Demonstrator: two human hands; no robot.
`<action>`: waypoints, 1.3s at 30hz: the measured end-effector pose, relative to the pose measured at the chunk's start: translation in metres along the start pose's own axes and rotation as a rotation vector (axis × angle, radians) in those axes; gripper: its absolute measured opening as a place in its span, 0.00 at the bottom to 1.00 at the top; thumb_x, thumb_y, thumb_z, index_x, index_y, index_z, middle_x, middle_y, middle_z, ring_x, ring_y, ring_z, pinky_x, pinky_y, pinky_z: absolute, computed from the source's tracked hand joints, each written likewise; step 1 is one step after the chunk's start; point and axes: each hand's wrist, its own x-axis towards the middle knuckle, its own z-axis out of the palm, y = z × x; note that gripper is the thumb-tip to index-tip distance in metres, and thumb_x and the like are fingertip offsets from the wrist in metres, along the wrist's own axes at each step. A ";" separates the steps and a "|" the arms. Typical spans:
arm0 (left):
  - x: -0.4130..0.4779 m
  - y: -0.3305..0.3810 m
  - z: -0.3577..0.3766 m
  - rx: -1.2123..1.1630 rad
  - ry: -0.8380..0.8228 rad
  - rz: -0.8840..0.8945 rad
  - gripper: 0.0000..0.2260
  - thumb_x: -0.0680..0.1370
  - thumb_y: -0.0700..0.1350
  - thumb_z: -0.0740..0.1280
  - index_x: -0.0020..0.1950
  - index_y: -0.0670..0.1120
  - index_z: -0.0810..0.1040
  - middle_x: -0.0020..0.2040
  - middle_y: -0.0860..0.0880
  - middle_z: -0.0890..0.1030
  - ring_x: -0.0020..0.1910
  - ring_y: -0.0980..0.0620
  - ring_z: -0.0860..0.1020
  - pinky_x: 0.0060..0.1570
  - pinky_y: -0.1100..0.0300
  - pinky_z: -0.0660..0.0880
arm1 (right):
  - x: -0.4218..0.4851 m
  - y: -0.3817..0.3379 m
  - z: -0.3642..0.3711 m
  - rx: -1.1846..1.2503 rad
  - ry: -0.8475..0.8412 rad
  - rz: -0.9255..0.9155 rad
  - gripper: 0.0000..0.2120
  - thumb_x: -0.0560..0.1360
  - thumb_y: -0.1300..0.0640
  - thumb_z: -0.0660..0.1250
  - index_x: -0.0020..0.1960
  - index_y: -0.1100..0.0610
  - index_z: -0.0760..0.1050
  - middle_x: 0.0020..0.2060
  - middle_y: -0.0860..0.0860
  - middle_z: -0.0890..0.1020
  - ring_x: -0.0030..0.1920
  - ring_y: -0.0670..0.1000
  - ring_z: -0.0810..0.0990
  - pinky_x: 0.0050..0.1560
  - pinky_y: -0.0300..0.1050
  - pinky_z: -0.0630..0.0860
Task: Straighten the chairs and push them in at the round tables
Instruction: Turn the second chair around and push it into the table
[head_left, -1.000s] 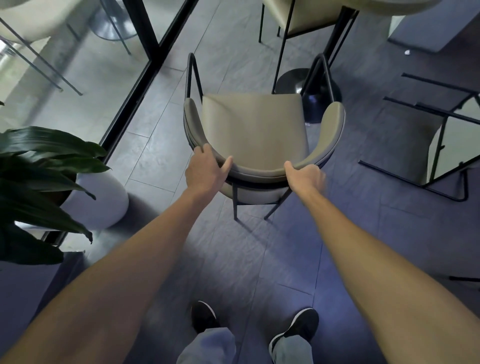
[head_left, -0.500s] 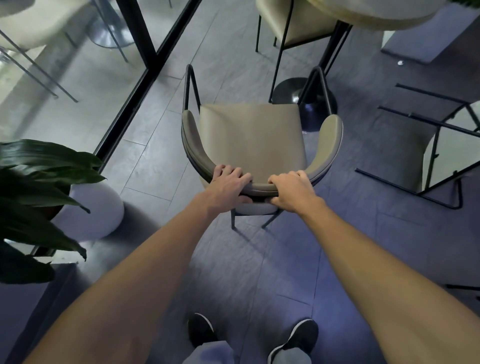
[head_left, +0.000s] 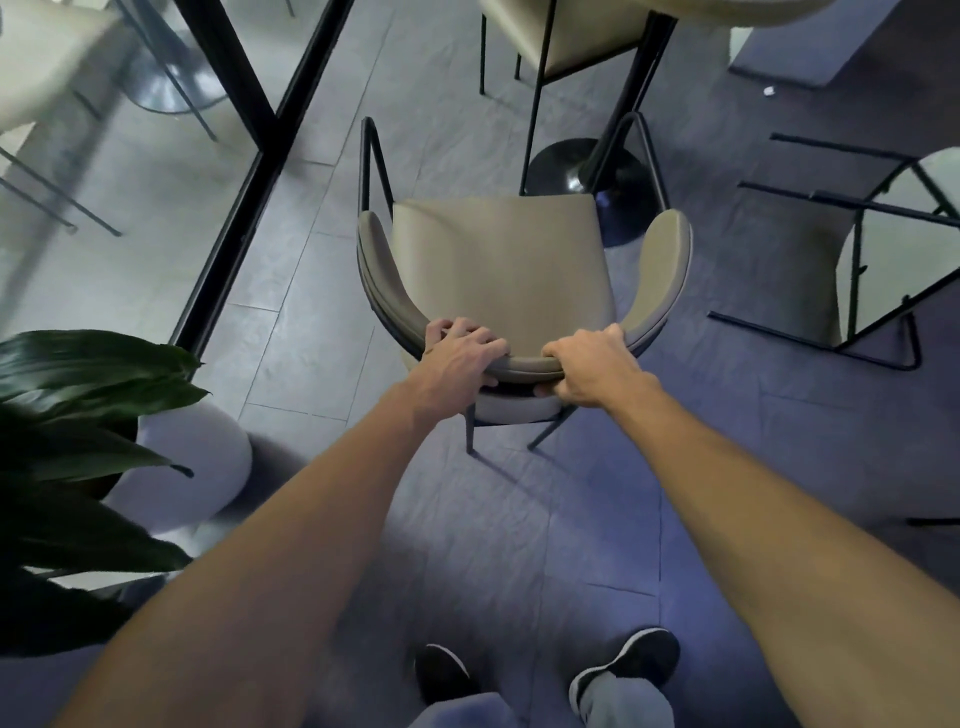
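Having been slid inward along the backrest (head_left: 524, 362), the left hand (head_left: 460, 358) and right hand (head_left: 592, 369) are clamped near its middle, while the chair (head_left: 498, 260) is squared toward the counter base (head_left: 566, 166), ready to be pushed in.

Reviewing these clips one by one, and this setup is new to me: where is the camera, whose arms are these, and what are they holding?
No machine here: a person wears a wide-angle camera on the head, looking down, so every picture shows their own arms and shoes. The left hand and the right hand both grip the curved backrest of a beige chair, which faces a table's black foot. It stands on the tiled floor. A potted plant stands at the left, another chair at the right.
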 end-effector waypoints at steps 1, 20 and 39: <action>0.000 -0.005 -0.001 0.005 -0.011 0.011 0.11 0.77 0.49 0.68 0.59 0.54 0.75 0.57 0.56 0.76 0.65 0.50 0.69 0.60 0.50 0.53 | 0.001 -0.005 -0.002 0.013 -0.003 0.019 0.17 0.73 0.37 0.67 0.53 0.47 0.76 0.50 0.50 0.83 0.54 0.56 0.80 0.55 0.55 0.65; 0.070 -0.144 -0.064 0.221 -0.248 0.083 0.17 0.76 0.49 0.68 0.65 0.57 0.73 0.60 0.54 0.76 0.61 0.48 0.70 0.65 0.50 0.55 | 0.100 -0.063 -0.046 0.131 0.161 0.033 0.23 0.72 0.34 0.67 0.54 0.52 0.79 0.50 0.55 0.83 0.53 0.60 0.81 0.44 0.48 0.67; 0.079 -0.162 -0.070 0.244 -0.238 0.288 0.17 0.75 0.43 0.66 0.63 0.54 0.74 0.59 0.55 0.80 0.62 0.46 0.70 0.64 0.46 0.60 | 0.101 -0.073 -0.048 0.223 0.124 0.123 0.19 0.71 0.33 0.64 0.53 0.43 0.79 0.47 0.50 0.84 0.50 0.58 0.81 0.44 0.48 0.66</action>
